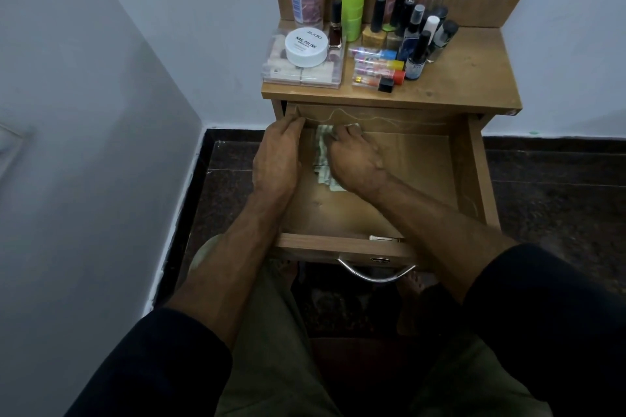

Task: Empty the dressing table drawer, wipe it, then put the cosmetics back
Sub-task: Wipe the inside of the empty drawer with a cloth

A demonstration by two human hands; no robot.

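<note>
Both arms reach forward; left hand (276,159) flat, right hand (355,159) curled, gripping.

Dark sleeves (176,359) pushed up, olive trousers (271,366).
</note>
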